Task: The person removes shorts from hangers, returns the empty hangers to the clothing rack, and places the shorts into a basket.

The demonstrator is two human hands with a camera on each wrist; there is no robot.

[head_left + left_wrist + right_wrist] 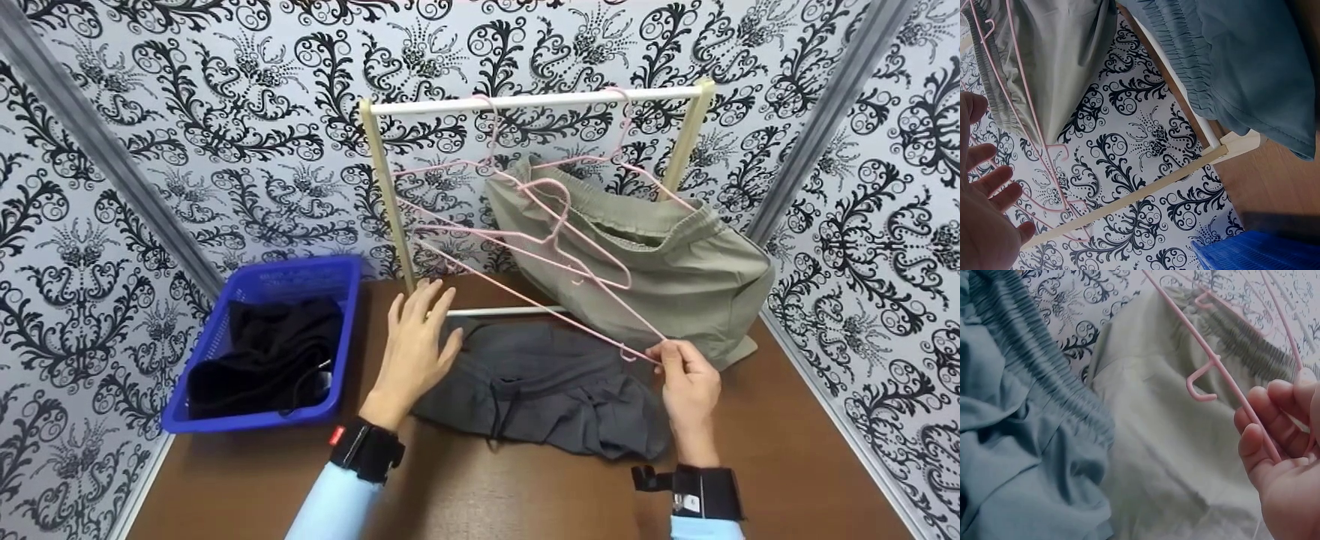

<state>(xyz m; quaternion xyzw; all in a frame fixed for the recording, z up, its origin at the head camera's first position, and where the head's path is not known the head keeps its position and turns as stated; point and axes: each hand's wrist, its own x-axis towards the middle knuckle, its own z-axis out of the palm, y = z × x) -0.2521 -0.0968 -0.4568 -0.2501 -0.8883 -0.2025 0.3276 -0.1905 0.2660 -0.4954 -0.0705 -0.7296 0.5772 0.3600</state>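
pink hanger [553,238] | clamped by a corner in fingers of right hand [686,381] | tilts in front of clothes rack [431,107], above dark grey shorts [562,405] on worktop [510,487] | left hand [415,345]: fingers apart

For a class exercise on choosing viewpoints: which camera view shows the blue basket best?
The head view: it shows the blue basket almost whole, with black clothing inside. The left wrist view catches only part of it, cut off at the bottom edge; the right wrist view shows none of it.
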